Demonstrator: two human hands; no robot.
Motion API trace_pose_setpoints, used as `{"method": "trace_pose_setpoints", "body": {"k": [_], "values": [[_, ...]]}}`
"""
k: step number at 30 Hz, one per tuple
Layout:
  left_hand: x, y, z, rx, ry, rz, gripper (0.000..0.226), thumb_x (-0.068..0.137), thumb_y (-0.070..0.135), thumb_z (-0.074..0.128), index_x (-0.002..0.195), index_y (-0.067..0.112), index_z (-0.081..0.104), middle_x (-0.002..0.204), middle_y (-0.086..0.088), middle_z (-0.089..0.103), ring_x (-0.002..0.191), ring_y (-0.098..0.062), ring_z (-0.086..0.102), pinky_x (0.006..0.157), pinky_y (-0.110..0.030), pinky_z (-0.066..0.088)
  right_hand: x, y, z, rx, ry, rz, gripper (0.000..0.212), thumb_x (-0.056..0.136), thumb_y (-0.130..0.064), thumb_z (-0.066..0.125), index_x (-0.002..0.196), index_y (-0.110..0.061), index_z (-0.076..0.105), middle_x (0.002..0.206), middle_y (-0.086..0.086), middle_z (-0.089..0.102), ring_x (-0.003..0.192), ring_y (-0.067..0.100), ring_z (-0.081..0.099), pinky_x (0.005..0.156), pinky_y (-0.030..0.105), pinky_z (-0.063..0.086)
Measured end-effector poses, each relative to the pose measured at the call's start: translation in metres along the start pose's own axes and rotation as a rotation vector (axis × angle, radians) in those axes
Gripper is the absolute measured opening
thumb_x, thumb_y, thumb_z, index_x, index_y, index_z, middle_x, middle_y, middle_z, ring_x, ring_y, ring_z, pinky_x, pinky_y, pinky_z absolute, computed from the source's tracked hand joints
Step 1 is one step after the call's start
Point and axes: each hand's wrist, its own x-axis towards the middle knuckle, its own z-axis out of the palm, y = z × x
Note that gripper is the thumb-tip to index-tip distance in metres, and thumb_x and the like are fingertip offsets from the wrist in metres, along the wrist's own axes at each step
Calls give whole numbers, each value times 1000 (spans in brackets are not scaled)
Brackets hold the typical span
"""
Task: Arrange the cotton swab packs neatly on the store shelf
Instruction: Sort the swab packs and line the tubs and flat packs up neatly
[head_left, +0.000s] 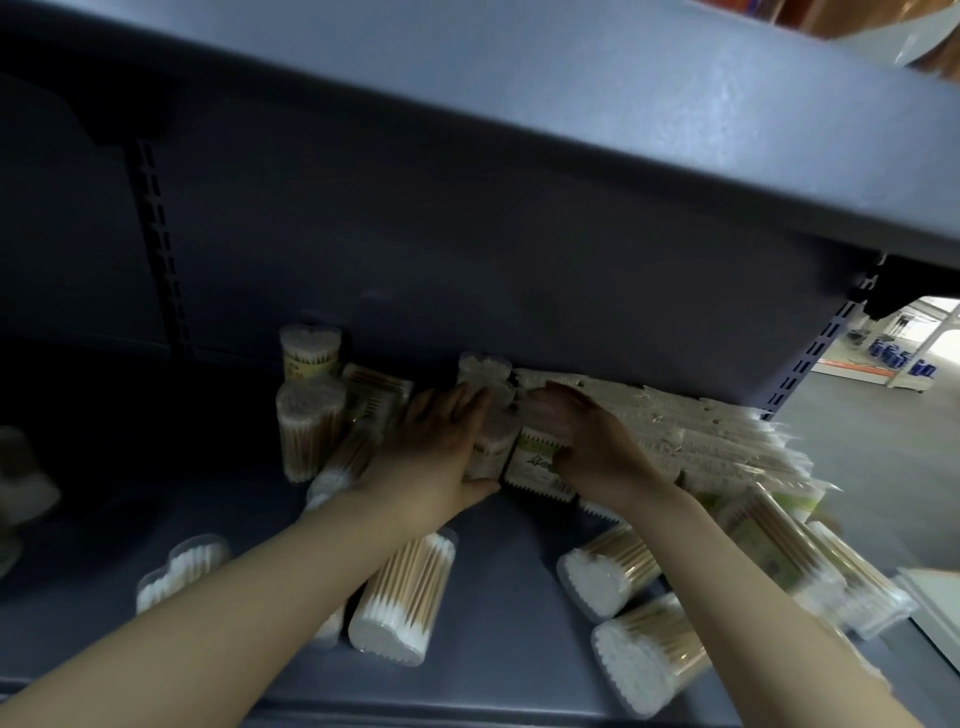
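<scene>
A flat swab pack (535, 462) on the shelf (519, 530) is gripped by right hand (597, 452) fingers; left hand (441, 452) fingers are laid straight against a tub (485, 447).

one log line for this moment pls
left hand: steadies tub stack | right hand: grips flat pack | front tubs: lying down | shelf: untidy

Landmark: flat swab pack (535, 462) on the blue shelf (260, 499).
Left hand (441, 457): flat against a tub touching the pack's left.
Right hand (592, 447): gripping the pack's right edge.
Lying tubs (402, 597): nearer the camera.
Upright tubs (310, 426): left of it.
Bagged row (701, 441): right of it.
</scene>
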Motion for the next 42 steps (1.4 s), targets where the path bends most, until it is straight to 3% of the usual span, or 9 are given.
{"method": "trace_pose_setpoints", "body": {"k": [5, 9, 12, 14, 17, 20, 26, 34, 42], "values": [[-19, -11, -6, -18, 28, -25, 76, 90, 28, 45, 149, 21, -3, 155, 0, 5, 141, -22, 9, 112, -37, 22, -10, -13, -1, -112, 117, -48, 64, 78, 6, 49, 134, -23, 44, 141, -1, 40, 126, 18, 41, 91, 18, 33], [-33, -19, -13, -36, 85, -80, 74, 73, 34, 32, 145, 21, 28, 150, -4, 25, 136, -28, 24, 107, -40, 30, -24, -28, 5, -91, 206, -108, 50, 73, 5, 52, 118, -17, 57, 121, 4, 51, 116, 22, 47, 91, 29, 40], [-43, -31, -14, -44, 210, -60, 53, 70, 26, 44, 118, 14, 62, 126, -10, 56, 112, -38, 51, 86, -46, 47, -35, -40, 11, -105, 221, -149, 35, 74, 2, 56, 106, -14, 61, 110, 5, 55, 106, 23, 52, 84, 33, 42], [-51, -39, -14, -39, 293, -63, 30, 72, 20, 57, 98, 13, 70, 107, -8, 66, 92, -37, 61, 70, -37, 47, -44, -49, 14, -90, 194, -170, 30, 77, -1, 56, 104, -13, 61, 109, 4, 56, 101, 22, 54, 81, 31, 42], [-66, -45, -20, -23, 320, -88, 12, 77, 21, 64, 87, 17, 70, 95, -4, 67, 82, -33, 61, 63, -30, 37, -57, -62, 19, -54, 104, -181, 30, 80, -6, 55, 108, -16, 61, 110, 0, 58, 96, 20, 58, 82, 27, 43], [-80, -47, -25, -55, 317, -116, 36, 80, 34, 40, 83, 15, 70, 89, -4, 67, 81, -32, 60, 65, -33, 43, -67, -69, 26, -33, -20, -199, 38, 84, -13, 57, 122, -20, 57, 121, -1, 58, 109, 13, 53, 83, 15, 36], [-102, -50, -32, -66, 264, -157, 26, 88, 24, 47, 106, 21, 65, 111, 6, 60, 102, -19, 52, 77, -27, 40, -76, -77, 36, -68, -175, -236, 50, 89, -21, 57, 137, -18, 42, 135, 0, 47, 120, 9, 44, 83, 1, 26], [-121, -53, -32, -68, 259, -162, 22, 90, 24, 47, 103, 22, 65, 108, 7, 58, 99, -16, 51, 76, -27, 41, -82, -88, 42, -67, -225, -273, 65, 84, -35, 64, 141, -20, 35, 144, -2, 37, 131, 8, 33, 99, 10, 21], [-129, -60, -33, -68, 266, -185, 24, 89, 22, 47, 105, 24, 65, 109, 9, 57, 100, -14, 50, 75, -24, 38, -77, -94, 42, -11, -259, -154, 69, 84, -41, 63, 140, -12, 36, 141, -1, 44, 128, 12, 41, 97, 12, 29]]}}
